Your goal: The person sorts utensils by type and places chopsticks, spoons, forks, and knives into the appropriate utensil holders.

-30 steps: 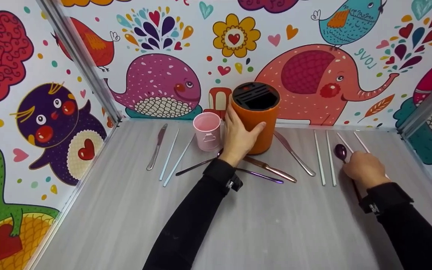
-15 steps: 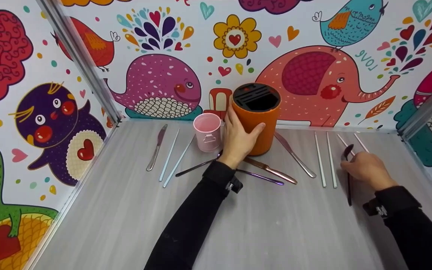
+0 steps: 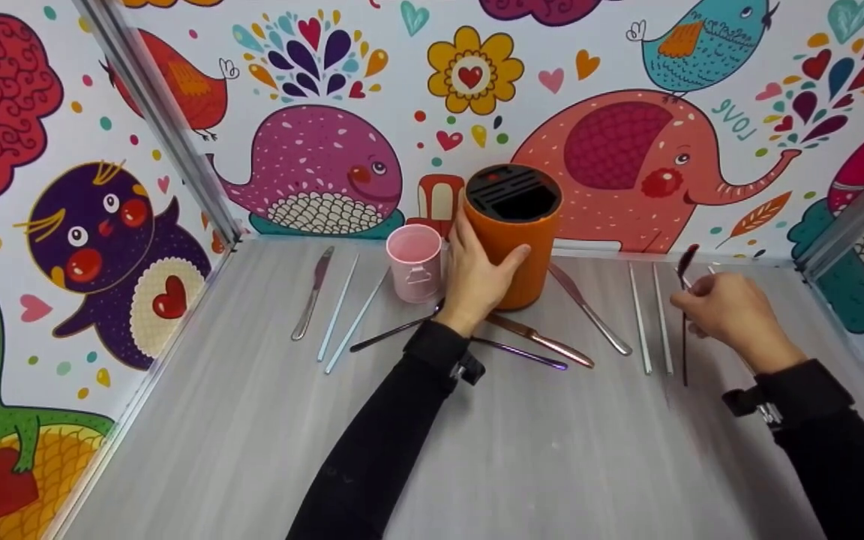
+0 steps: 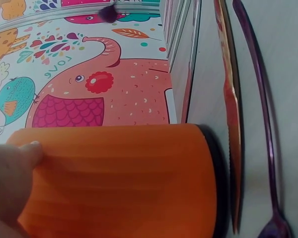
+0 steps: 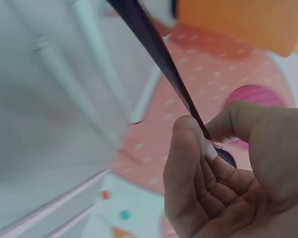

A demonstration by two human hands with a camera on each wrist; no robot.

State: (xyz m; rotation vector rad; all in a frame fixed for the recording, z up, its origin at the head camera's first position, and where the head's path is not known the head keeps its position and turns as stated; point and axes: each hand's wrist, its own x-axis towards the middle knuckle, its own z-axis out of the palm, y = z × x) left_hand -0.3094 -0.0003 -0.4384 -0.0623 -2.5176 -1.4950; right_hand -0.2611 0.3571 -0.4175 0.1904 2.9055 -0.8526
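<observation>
My left hand [image 3: 477, 277] grips the side of an orange cylindrical knife holder [image 3: 526, 262] with a black slotted top, which stands upright. In the left wrist view its thumb [image 4: 30, 153] lies along the orange wall; the other fingers are mostly hidden. My right hand [image 3: 736, 315] pinches a dark purple spoon [image 3: 685, 345] between thumb and fingertips, bowl end up, above the right side of the table. The right wrist view shows the spoon's handle [image 5: 159, 54] running out from the pinch. A pink cup [image 3: 415, 262] stands just left of my left hand.
Two pale chopsticks [image 3: 640, 322] lie left of my right hand; others are partly behind it. A silver knife [image 3: 593, 311], copper knife [image 3: 544, 341] and purple utensil [image 3: 526, 352] fan out by the holder. Further left are blue chopsticks [image 3: 340, 311] and another knife [image 3: 316, 292].
My right hand has lifted the spoon off the table, turned it upright and moved slightly up and toward the back. The left hand and the knife holder stay in place.
</observation>
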